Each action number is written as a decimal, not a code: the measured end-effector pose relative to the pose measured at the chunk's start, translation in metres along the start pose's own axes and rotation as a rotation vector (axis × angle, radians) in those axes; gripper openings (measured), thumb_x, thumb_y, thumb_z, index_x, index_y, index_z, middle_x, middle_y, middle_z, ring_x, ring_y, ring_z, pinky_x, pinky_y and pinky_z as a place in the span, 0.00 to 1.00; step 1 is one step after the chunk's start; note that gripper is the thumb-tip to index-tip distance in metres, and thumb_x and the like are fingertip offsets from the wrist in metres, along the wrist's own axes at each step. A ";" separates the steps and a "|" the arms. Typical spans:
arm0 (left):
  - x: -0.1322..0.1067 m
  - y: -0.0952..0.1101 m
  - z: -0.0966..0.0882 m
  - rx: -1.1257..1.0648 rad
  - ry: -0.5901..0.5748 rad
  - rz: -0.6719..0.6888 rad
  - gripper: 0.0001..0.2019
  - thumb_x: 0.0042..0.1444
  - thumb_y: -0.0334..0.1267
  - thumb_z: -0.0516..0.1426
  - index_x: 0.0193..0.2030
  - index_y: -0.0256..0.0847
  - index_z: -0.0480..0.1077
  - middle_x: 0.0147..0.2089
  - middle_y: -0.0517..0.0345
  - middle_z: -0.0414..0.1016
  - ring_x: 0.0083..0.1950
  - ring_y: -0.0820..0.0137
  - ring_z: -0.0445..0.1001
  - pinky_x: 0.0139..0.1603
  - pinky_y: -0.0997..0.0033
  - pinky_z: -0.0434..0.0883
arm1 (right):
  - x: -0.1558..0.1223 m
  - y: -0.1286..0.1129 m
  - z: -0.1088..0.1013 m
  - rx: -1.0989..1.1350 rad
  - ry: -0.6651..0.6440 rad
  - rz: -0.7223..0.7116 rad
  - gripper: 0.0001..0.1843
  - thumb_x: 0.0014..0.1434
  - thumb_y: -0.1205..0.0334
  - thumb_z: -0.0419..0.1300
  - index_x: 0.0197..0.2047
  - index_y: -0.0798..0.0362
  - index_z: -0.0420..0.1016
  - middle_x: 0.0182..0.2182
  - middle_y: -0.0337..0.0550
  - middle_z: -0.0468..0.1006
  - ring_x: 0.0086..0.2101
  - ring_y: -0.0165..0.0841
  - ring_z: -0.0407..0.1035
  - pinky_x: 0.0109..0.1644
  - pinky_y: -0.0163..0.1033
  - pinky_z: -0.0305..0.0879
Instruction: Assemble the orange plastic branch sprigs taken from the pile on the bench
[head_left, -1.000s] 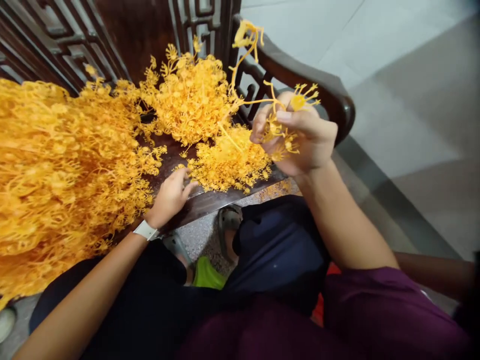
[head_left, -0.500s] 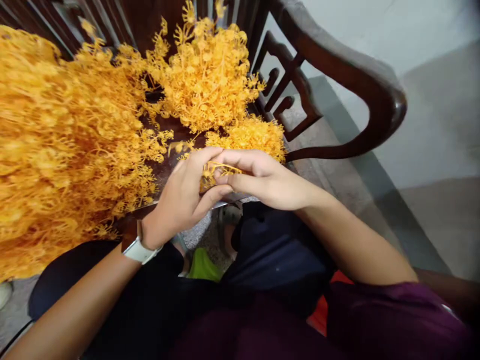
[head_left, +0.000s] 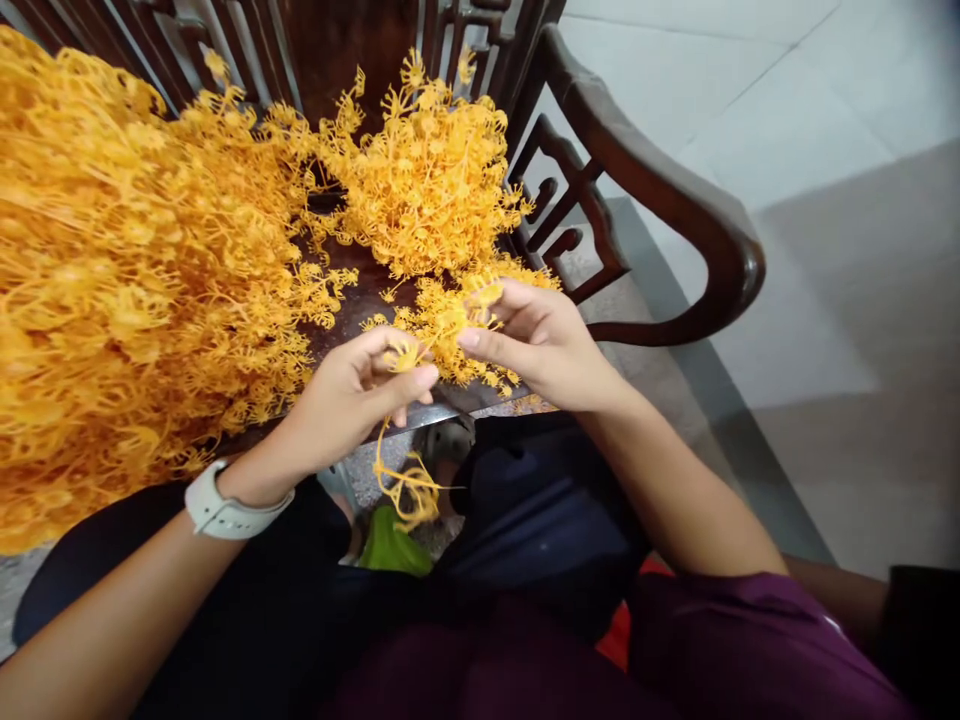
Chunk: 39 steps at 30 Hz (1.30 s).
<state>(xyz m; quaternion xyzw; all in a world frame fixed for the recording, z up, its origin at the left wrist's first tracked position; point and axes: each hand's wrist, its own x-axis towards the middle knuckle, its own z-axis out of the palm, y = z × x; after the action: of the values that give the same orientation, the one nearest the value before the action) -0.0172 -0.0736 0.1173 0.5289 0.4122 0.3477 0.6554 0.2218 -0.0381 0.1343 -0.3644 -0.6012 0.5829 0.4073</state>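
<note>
Left hand (head_left: 352, 395) pinching an orange sprig (head_left: 405, 480), dangling below the seat edge. Right hand (head_left: 536, 340) nipping another sprig (head_left: 480, 298), fingertips half lost against the near pile (head_left: 450, 320). Big heap (head_left: 127, 280) cut off left.

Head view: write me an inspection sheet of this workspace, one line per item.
Surface: dark wooden seat, mostly covered.
Job's things: orange plastic sprig hanging from the left hand; small orange piece pinched by the right hand.
Clutter: big orange pile, rounder clump, small heap.
Grippers: both hands closed on pieces, close together.
Cables: nothing seen.
Surroundings: carved armrest, pale tiled floor, white wristband.
</note>
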 end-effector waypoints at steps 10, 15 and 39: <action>-0.001 -0.003 -0.006 -0.095 0.089 -0.061 0.17 0.53 0.35 0.77 0.48 0.40 0.82 0.36 0.58 0.84 0.31 0.74 0.77 0.33 0.72 0.76 | -0.001 0.014 -0.013 -0.312 0.272 -0.111 0.21 0.64 0.47 0.77 0.32 0.46 0.71 0.26 0.35 0.66 0.28 0.32 0.57 0.34 0.42 0.57; 0.000 -0.004 -0.009 0.090 0.143 0.006 0.09 0.62 0.43 0.73 0.38 0.41 0.82 0.33 0.57 0.82 0.32 0.71 0.76 0.33 0.70 0.74 | -0.009 0.018 -0.013 -0.683 0.217 -0.307 0.19 0.64 0.51 0.72 0.56 0.44 0.77 0.48 0.49 0.79 0.47 0.48 0.71 0.54 0.55 0.71; -0.001 -0.010 0.011 0.099 -0.009 0.057 0.13 0.67 0.50 0.69 0.47 0.43 0.82 0.24 0.67 0.68 0.23 0.74 0.59 0.25 0.72 0.57 | -0.002 0.013 0.018 0.286 -0.086 0.153 0.18 0.61 0.57 0.80 0.39 0.52 0.75 0.32 0.35 0.76 0.32 0.29 0.67 0.40 0.37 0.65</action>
<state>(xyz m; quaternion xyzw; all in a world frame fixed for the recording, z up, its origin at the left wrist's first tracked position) -0.0072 -0.0811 0.1083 0.5739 0.4106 0.3430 0.6200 0.2060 -0.0467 0.1215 -0.3221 -0.4995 0.7068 0.3836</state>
